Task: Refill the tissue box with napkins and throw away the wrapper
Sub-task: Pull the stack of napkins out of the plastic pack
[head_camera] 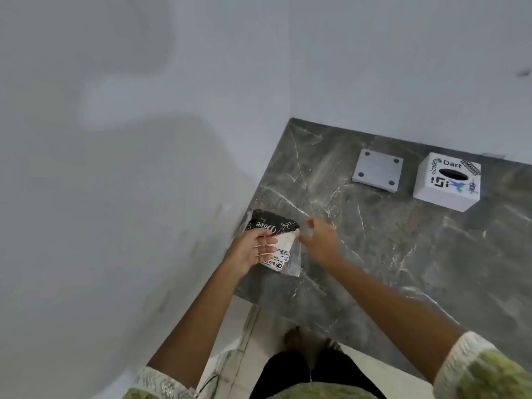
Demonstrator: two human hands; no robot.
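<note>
A black and white napkin pack (275, 236) in plastic wrapper lies at the near left corner of the dark marble table (403, 240). My left hand (253, 249) presses down on it and grips it. My right hand (319, 240) is at the pack's right corner, fingers pinched at the wrapper's edge; the grip itself is blurred. The white tissue box (446, 182), covered with stickers and with a dark oval slot on top, stands at the far right of the table. Its flat white base plate (377, 171) with round pads lies beside it on the left.
A pale grey wall runs along the table's left and far sides. Below the table's near edge I see light floor tiles, my feet and my green patterned clothing.
</note>
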